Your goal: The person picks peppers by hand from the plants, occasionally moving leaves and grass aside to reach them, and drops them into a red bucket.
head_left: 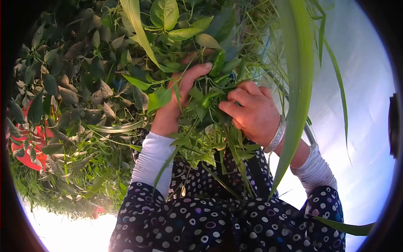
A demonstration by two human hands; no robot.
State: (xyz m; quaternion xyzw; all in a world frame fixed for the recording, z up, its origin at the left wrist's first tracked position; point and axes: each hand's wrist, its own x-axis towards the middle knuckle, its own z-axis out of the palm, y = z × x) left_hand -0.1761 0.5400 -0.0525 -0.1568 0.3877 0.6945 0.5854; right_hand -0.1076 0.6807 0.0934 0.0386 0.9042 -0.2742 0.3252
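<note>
My left hand [184, 82] reaches into a leafy pepper plant [168, 98], its thumb tip against a green pepper [217, 63]. Leaves partly hide the other fingers, curled behind that pepper. Just below it, my right hand [254, 110] is closed, with thumb and fingertips pinched at the end of a second green pepper [208, 99]. Leaves and stems crowd between the two hands. A patterned bracelet [276, 134] circles my right wrist.
A long broad grass blade [298, 84] hangs close before the camera, crossing my right forearm. Dense, partly wilted foliage [71, 92] fills the left side. Behind it shows a red object [31, 147], mostly covered by leaves. Pale sheeting [357, 96] rises on the right.
</note>
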